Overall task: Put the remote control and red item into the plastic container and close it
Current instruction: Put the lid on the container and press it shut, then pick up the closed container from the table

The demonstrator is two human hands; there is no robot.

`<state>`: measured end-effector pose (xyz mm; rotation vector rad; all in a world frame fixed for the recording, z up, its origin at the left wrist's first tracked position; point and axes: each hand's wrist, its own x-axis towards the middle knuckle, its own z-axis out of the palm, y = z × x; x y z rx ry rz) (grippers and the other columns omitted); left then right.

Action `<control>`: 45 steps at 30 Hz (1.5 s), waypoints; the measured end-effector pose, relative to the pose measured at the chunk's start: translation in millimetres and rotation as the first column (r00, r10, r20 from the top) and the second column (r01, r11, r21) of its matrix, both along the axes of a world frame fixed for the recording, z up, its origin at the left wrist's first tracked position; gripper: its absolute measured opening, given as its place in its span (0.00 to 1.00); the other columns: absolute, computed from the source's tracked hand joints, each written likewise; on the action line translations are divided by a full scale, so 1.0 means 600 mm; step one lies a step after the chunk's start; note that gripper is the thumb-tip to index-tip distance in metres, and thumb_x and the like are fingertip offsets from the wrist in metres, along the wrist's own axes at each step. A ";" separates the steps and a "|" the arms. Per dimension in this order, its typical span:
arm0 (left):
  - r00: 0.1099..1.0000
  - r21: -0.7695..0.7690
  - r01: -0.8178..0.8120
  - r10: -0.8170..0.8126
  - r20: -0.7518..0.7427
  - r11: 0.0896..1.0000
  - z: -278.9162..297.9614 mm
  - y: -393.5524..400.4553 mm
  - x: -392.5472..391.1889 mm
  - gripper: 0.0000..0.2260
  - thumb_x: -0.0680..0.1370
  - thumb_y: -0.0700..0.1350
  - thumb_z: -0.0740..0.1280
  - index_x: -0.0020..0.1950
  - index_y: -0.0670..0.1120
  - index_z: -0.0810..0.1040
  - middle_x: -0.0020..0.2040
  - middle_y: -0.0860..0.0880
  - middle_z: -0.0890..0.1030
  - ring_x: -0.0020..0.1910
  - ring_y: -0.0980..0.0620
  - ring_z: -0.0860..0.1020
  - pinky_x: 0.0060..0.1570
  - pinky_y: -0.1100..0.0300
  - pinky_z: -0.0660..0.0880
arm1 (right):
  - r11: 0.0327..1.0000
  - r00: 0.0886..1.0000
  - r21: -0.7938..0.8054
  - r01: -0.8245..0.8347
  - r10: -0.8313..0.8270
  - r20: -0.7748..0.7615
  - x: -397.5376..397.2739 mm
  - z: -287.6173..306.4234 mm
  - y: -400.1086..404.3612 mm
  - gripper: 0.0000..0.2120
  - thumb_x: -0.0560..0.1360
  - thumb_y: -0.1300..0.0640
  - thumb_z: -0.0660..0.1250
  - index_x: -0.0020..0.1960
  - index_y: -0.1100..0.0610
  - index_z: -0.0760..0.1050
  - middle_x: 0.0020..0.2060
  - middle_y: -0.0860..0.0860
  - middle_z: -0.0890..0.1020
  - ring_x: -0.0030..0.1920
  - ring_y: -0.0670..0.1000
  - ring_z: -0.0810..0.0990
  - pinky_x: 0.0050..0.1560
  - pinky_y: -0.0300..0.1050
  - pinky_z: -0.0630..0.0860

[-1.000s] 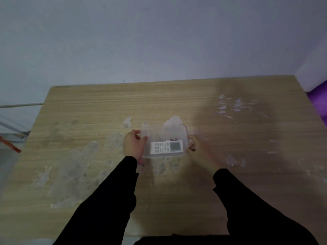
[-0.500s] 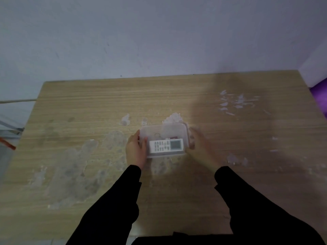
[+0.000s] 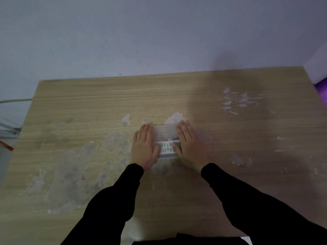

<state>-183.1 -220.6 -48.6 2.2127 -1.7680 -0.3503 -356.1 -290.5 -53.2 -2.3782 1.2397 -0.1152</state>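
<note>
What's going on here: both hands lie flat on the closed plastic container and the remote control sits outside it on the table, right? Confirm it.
Not quite. The head view shows the remote control inside the plastic container, visible through the clear lid, not out on the table. The left hand and right hand do lie flat on the closed container.

Nothing here can be read. The remote control, seen through the plastic container near the middle of the table, shows rows of small buttons, but their markings are too blurred to make out.
</note>
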 end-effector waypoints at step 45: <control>0.801 0.137 -0.302 0.329 -0.501 0.943 0.011 0.037 0.033 0.23 0.72 0.46 0.67 0.65 0.44 0.66 0.57 0.40 0.78 0.50 0.40 0.79 0.48 0.44 0.79 | 0.833 0.775 0.138 0.536 -0.550 0.310 0.012 0.011 0.044 0.27 0.72 0.59 0.67 0.68 0.60 0.63 0.66 0.62 0.68 0.66 0.60 0.67 0.64 0.52 0.67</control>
